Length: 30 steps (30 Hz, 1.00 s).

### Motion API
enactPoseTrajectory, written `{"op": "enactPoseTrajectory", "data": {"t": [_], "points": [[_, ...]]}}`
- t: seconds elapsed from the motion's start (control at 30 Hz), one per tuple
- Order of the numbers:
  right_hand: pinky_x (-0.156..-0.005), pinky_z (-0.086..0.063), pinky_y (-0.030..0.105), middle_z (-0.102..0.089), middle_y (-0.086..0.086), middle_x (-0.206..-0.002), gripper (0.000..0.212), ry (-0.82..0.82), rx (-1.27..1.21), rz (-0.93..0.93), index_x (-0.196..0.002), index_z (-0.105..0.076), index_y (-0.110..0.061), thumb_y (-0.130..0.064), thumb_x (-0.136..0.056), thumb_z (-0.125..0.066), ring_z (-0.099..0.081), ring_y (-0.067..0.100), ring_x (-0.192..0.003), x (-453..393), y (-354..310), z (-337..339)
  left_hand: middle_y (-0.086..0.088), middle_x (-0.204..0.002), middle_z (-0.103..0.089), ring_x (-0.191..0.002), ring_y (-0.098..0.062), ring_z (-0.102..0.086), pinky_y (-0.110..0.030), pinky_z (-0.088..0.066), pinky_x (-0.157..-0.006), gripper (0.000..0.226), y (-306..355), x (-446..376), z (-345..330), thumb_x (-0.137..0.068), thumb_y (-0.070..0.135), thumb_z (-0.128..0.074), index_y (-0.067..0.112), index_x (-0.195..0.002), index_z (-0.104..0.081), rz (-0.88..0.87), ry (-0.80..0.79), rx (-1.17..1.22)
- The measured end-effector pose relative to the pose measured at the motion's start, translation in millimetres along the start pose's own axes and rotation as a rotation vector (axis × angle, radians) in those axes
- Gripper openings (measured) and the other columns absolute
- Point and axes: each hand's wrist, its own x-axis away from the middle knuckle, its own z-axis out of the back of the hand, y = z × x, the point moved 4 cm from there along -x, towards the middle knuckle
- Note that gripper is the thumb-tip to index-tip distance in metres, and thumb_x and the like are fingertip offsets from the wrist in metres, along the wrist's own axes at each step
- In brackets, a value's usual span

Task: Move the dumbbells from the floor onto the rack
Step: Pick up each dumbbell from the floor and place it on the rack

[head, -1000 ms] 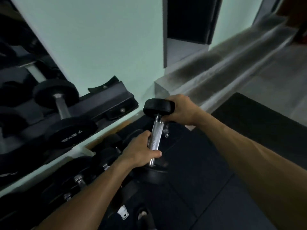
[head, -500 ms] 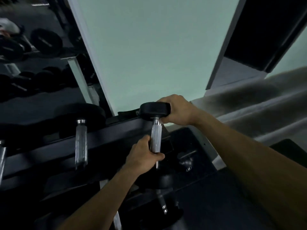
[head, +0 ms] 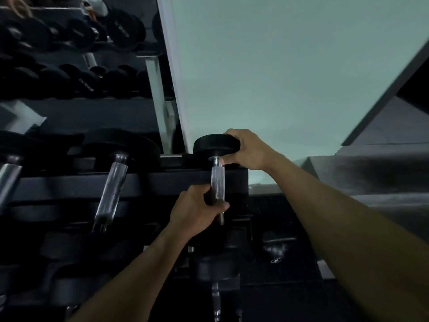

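Left hand (head: pixel 197 211) grips dumbbell (head: pixel 217 180) handle, right hand (head: pixel 249 149) clasps its top head, over rack (head: pixel 139 182) right end.

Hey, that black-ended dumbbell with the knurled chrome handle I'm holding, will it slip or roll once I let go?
The dumbbell probably won't slip: the left hand wraps its knurled handle. Likely heavy for its size, since the right hand steadies the top weight. Its round ends could roll unless the rack cradles them.
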Motion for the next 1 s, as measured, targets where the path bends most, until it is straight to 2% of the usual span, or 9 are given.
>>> {"op": "enactPoseTrajectory", "data": {"t": [0.07,0.17,0.27,0.37,0.47,0.57,0.67,0.8,1.0], "points": [[-0.076,-0.047,0.03,-0.063,-0.005,-0.085,0.035,0.029,0.053,0.008,-0.095,-0.06,-0.019,-0.016,-0.07,-0.084,-0.06,0.016,-0.083,2,1,-1,0.008,-0.074,-0.07,-0.075,-0.008,-0.067,-0.037,-0.057,-0.073,0.026,0,3,0,-0.071,0.05,-0.074,0.026,-0.077,-0.067,-0.004,0.019,0.007],[-0.08,-0.043,0.028,-0.063,-0.003,-0.102,0.048,0.123,0.137,-0.012,-0.114,-0.057,-0.018,-0.024,-0.073,-0.081,-0.058,0.018,-0.094,11,2,-3,0.005,-0.067,-0.068,-0.067,-0.011,-0.066,-0.036,-0.056,-0.065,0.022,3,13,5,-0.076,0.044,-0.073,0.025,-0.071,-0.065,0.002,0.108,0.041],[-0.085,-0.042,0.027,-0.06,0.001,-0.115,0.06,0.179,0.158,-0.004,-0.128,-0.05,-0.015,-0.031,-0.077,-0.077,-0.056,0.02,-0.103,26,-2,-8,0.005,-0.077,-0.071,-0.073,-0.01,-0.067,-0.037,-0.058,-0.073,0.027,0,35,8,-0.084,0.049,-0.064,0.022,-0.085,-0.069,0.024,0.154,0.096],[-0.093,-0.041,0.028,-0.056,0.0,-0.121,0.061,0.179,0.109,-0.06,-0.138,-0.045,-0.014,-0.038,-0.086,-0.068,-0.053,0.019,-0.111,37,-10,-6,0.007,-0.082,-0.071,-0.078,-0.007,-0.067,-0.036,-0.058,-0.076,0.036,-6,58,9,-0.084,0.06,-0.059,0.026,-0.087,-0.068,-0.016,0.108,0.1],[-0.098,-0.035,0.025,-0.055,0.001,-0.133,0.053,0.199,0.079,-0.112,-0.14,-0.046,-0.017,-0.041,-0.094,-0.056,-0.05,0.021,-0.125,40,-16,-1,0.013,-0.092,-0.067,-0.085,-0.001,-0.063,-0.03,-0.056,-0.079,0.042,-13,68,11,-0.072,0.07,-0.064,0.034,-0.092,-0.066,-0.088,0.008,0.079],[-0.101,-0.036,0.026,-0.058,0.001,-0.131,0.045,0.21,0.084,-0.132,-0.135,-0.051,-0.019,-0.04,-0.095,-0.055,-0.051,0.022,-0.123,39,-20,-4,0.014,-0.099,-0.062,-0.091,-0.001,-0.06,-0.025,-0.054,-0.082,0.052,-23,73,9,-0.062,0.067,-0.074,0.035,-0.102,-0.067,-0.113,-0.081,0.07],[-0.1,-0.042,0.034,-0.062,0.002,-0.121,0.039,0.233,0.089,-0.138,-0.128,-0.056,-0.019,-0.038,-0.094,-0.056,-0.056,0.023,-0.114,36,-22,-7,0.015,-0.099,-0.062,-0.093,0.001,-0.059,-0.019,-0.051,-0.083,0.054,-28,74,11,-0.061,0.062,-0.079,0.036,-0.107,-0.068,-0.131,-0.049,0.135],[-0.093,-0.038,0.026,-0.063,0.003,-0.12,0.036,0.232,0.123,-0.119,-0.126,-0.058,-0.016,-0.033,-0.095,-0.058,-0.055,0.022,-0.113,34,-27,-5,0.017,-0.1,-0.061,-0.095,0.0,-0.059,-0.017,-0.048,-0.083,0.056,-31,74,8,-0.06,0.06,-0.081,0.035,-0.109,-0.068,-0.131,-0.01,0.185],[-0.094,-0.037,0.026,-0.062,0.004,-0.124,0.037,0.212,0.178,-0.11,-0.127,-0.058,-0.016,-0.033,-0.094,-0.059,-0.054,0.024,-0.118,28,-30,-6,0.016,-0.1,-0.06,-0.095,0.0,-0.058,-0.012,-0.045,-0.079,0.049,-28,78,0,-0.061,0.061,-0.08,0.037,-0.102,-0.067,-0.126,0.062,0.177]]}}
